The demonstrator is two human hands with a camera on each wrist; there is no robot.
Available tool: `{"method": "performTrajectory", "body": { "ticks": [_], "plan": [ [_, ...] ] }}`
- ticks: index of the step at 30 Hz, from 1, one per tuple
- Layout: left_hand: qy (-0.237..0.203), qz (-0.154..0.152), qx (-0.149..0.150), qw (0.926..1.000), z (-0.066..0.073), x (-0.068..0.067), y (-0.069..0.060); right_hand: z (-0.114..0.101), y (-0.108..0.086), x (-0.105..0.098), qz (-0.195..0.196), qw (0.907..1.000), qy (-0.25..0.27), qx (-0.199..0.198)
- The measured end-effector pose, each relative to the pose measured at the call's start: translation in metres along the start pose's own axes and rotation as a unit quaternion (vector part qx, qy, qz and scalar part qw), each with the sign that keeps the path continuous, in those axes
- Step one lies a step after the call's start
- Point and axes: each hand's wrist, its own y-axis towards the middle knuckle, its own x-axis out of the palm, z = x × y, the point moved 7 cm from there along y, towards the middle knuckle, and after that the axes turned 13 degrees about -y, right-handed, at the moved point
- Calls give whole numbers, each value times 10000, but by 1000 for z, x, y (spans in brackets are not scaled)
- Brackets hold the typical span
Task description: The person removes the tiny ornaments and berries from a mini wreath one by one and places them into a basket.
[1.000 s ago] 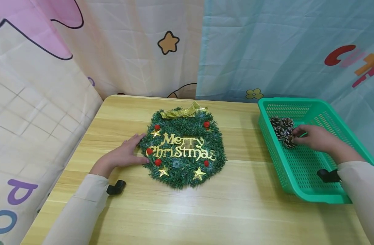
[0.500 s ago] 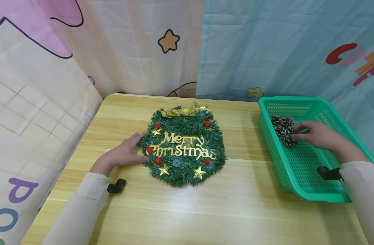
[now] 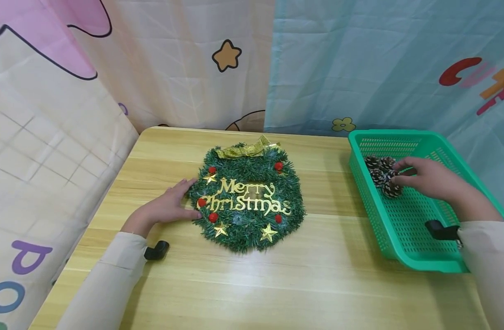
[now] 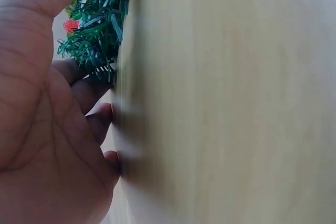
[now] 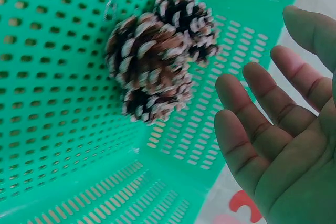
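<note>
A green Christmas wreath (image 3: pixel 245 229) lies flat on the table, with gold "Merry Christmas" lettering, gold stars, red berries and a gold ribbon. My left hand (image 3: pixel 167 208) rests on the tabletop at its left side, thumb and fingertips touching the green tinsel edge (image 4: pixel 100 30). Over the green basket (image 3: pixel 392 233), my right hand (image 3: pixel 429 178) hovers beside a cluster of white-tipped pine cones (image 3: pixel 392 189). Seen from the right wrist, the fingers (image 5: pixel 247 111) are loosely spread and apart from the pine cones (image 5: pixel 147 56), with nothing in the palm.
The light wooden table (image 3: pixel 276 288) extends around the wreath, and the basket stands at its right side. Printed curtains (image 3: pixel 186 64) hang along the back and left edges. Each wrist carries a black camera mount (image 3: pixel 157 250).
My right hand has drawn slightly up and away from the pine cones, its thumb and fingers parting. The left hand and wreath have stayed in place.
</note>
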Motion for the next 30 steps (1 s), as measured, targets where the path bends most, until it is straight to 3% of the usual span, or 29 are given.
{"method": "performTrajectory", "body": {
  "ticks": [12,20,30],
  "plan": [
    [31,12,-20,10000,-2,0,1,-18,-12,-16,310,9995,39,-25],
    [54,-81,309,9995,10,-4,0,-31,-18,-21,443,9990,-59,-43],
    [322,-247,258,9988,9,-9,0,-55,-25,-28,689,9973,-146,-198]
  ]
}}
